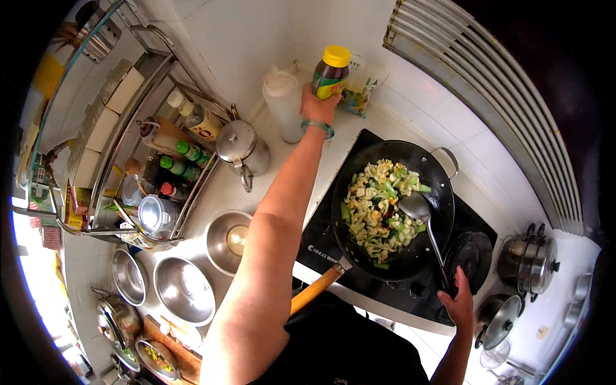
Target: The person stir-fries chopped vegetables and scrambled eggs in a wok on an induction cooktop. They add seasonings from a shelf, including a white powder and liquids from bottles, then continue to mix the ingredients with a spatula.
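My left hand [319,106] reaches to the back of the counter, its fingers wrapped round the lower part of a jar [330,76] with a yellow lid, dark contents and a green-and-yellow label. A bracelet circles that wrist. On the stove, a black wok [443,192] holds chopped greens and egg-like pieces [382,212]. A metal cooking spatula [416,206] rests in the wok, its dark handle over the near right rim. Beside that handle is my right hand [459,303], open with thumb and fingers apart; whether it touches the handle I cannot tell.
A whitish plastic bottle [282,102] and a green packet [358,96] flank the jar. To the left are a metal kettle [242,149], steel bowls [185,292] and a rack [173,64] of bottles. The wok's wooden handle [317,289] points toward me. Pots [529,260] stand at right.
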Action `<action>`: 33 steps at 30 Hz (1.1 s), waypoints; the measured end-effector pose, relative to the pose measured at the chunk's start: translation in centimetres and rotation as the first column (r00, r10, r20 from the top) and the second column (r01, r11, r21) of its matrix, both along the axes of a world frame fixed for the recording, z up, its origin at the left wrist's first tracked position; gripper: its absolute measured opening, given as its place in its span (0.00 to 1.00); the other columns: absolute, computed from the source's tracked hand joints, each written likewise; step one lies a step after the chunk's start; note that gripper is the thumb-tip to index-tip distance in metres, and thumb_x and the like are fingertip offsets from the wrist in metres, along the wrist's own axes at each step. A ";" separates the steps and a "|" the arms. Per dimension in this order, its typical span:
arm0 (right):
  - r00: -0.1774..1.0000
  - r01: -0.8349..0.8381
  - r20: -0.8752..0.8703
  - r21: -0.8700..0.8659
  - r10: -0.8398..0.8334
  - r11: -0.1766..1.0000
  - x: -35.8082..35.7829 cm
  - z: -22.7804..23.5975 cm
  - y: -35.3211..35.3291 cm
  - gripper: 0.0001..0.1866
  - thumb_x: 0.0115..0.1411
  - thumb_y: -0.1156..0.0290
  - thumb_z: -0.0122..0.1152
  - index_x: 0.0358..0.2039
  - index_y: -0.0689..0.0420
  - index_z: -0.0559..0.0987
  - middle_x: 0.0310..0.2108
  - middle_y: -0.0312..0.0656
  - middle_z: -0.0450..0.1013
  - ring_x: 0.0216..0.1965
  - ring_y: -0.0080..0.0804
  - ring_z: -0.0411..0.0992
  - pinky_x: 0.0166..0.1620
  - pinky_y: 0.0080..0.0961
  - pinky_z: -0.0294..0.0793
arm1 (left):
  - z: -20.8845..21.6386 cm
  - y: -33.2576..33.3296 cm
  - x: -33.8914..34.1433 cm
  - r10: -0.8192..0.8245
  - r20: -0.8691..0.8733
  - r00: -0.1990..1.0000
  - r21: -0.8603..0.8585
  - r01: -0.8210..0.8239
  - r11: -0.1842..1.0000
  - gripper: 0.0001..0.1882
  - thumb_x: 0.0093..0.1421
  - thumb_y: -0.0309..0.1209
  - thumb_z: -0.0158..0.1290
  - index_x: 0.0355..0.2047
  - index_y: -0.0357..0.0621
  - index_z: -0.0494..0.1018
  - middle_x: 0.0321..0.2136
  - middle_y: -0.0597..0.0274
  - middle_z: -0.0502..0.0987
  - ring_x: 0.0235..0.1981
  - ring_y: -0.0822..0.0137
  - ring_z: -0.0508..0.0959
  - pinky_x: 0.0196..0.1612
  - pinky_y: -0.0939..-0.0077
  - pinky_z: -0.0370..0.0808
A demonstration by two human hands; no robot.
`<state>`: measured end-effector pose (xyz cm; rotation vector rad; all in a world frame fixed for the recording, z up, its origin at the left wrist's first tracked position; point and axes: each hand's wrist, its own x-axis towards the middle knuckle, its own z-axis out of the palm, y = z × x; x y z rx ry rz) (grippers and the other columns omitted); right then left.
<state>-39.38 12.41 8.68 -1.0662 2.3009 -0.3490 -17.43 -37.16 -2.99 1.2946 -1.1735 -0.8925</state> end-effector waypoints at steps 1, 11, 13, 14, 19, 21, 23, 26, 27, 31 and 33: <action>1.000 0.015 0.009 0.004 -0.015 1.000 0.0 -0.2 0.0 0.45 0.46 0.61 0.66 0.63 0.57 0.58 0.57 0.56 0.62 0.57 0.51 0.63 0.59 0.40 0.61 | -0.4 0.0 0.0 0.004 0.011 1.000 0.011 -0.004 1.000 0.35 0.40 0.25 0.67 0.48 0.35 0.64 0.41 0.49 0.74 0.42 0.55 0.76 0.45 0.64 0.73; 0.991 0.070 0.114 0.055 -0.076 0.996 -0.3 -0.4 -0.3 0.41 0.49 0.68 0.62 0.63 0.56 0.58 0.54 0.56 0.66 0.53 0.47 0.67 0.55 0.37 0.65 | -6.3 1.3 -0.7 0.130 0.141 0.981 -0.030 -0.127 0.991 0.43 0.48 0.34 0.64 0.59 0.30 0.55 0.53 0.39 0.65 0.54 0.45 0.67 0.56 0.57 0.64; 0.990 0.058 0.123 0.064 -0.066 0.996 0.0 0.0 -0.9 0.39 0.50 0.71 0.61 0.63 0.55 0.58 0.53 0.55 0.66 0.53 0.46 0.68 0.54 0.36 0.66 | -9.5 1.2 -0.4 0.188 0.154 0.970 -0.108 -0.172 0.979 0.43 0.48 0.37 0.64 0.59 0.30 0.55 0.54 0.37 0.64 0.54 0.43 0.66 0.56 0.56 0.64; 0.990 0.065 0.119 0.062 -0.072 0.996 0.4 0.1 -1.2 0.38 0.50 0.73 0.60 0.63 0.55 0.58 0.53 0.54 0.67 0.52 0.46 0.68 0.54 0.36 0.66 | -9.4 2.1 -0.2 0.109 0.158 0.981 -0.010 -0.108 0.994 0.44 0.48 0.36 0.65 0.59 0.30 0.54 0.54 0.37 0.64 0.54 0.43 0.66 0.56 0.56 0.64; 0.992 0.026 -0.124 -0.089 -0.037 0.996 2.3 -0.5 -0.2 0.33 0.49 0.83 0.59 0.57 0.55 0.64 0.48 0.49 0.68 0.48 0.43 0.69 0.52 0.33 0.67 | -4.6 9.9 4.1 -0.122 -0.250 0.960 0.359 0.209 0.910 0.51 0.44 0.34 0.68 0.62 0.31 0.49 0.54 0.38 0.62 0.55 0.44 0.66 0.58 0.58 0.62; 0.985 0.022 -0.171 -0.084 -0.036 0.996 2.4 1.2 -1.0 0.29 0.50 0.85 0.58 0.53 0.55 0.65 0.47 0.49 0.69 0.48 0.42 0.70 0.51 0.33 0.68 | -6.0 9.4 7.1 -0.001 -0.248 0.969 0.202 0.053 0.978 0.51 0.42 0.33 0.68 0.61 0.31 0.49 0.54 0.39 0.62 0.55 0.45 0.66 0.58 0.59 0.62; 0.991 0.007 -0.130 -0.141 -0.026 0.990 1.7 3.0 -1.3 0.24 0.50 0.83 0.58 0.49 0.57 0.68 0.40 0.46 0.71 0.41 0.37 0.72 0.45 0.29 0.70 | -6.2 8.4 8.4 0.117 -0.115 0.986 0.020 -0.115 0.993 0.51 0.41 0.32 0.69 0.60 0.31 0.50 0.54 0.41 0.62 0.54 0.47 0.66 0.58 0.61 0.63; 0.998 0.047 -0.044 -0.176 -0.055 0.983 -0.5 4.0 -0.9 0.18 0.53 0.81 0.56 0.46 0.58 0.70 0.33 0.39 0.72 0.33 0.26 0.70 0.39 0.24 0.70 | -4.1 5.5 8.2 0.285 0.124 0.951 -0.187 -0.259 0.948 0.50 0.40 0.30 0.69 0.59 0.31 0.52 0.55 0.42 0.62 0.54 0.49 0.67 0.57 0.62 0.64; 0.995 0.102 0.000 -0.186 -0.104 0.977 -0.7 4.2 -1.2 0.18 0.53 0.81 0.56 0.46 0.58 0.70 0.32 0.38 0.71 0.31 0.24 0.69 0.36 0.23 0.70 | -3.6 4.1 8.3 0.300 0.109 0.948 -0.156 -0.282 0.947 0.50 0.39 0.29 0.69 0.59 0.32 0.52 0.55 0.43 0.62 0.54 0.49 0.67 0.57 0.63 0.64; 0.974 0.216 0.109 -0.172 -0.200 0.961 -0.8 4.4 -2.7 0.16 0.58 0.78 0.52 0.48 0.56 0.70 0.27 0.35 0.69 0.22 0.18 0.63 0.24 0.17 0.64 | -0.5 1.9 8.8 0.073 0.080 0.994 -0.034 -0.070 0.997 0.50 0.38 0.24 0.68 0.61 0.35 0.51 0.55 0.43 0.62 0.57 0.50 0.65 0.59 0.64 0.63; 0.963 0.236 0.166 -0.157 -0.210 0.959 -1.0 3.9 -3.8 0.16 0.61 0.74 0.51 0.50 0.56 0.70 0.23 0.34 0.68 0.19 0.16 0.61 0.22 0.16 0.62 | -0.9 0.3 10.1 0.164 0.092 0.982 -0.019 -0.163 0.986 0.48 0.40 0.22 0.67 0.60 0.36 0.52 0.56 0.43 0.61 0.57 0.50 0.65 0.59 0.64 0.63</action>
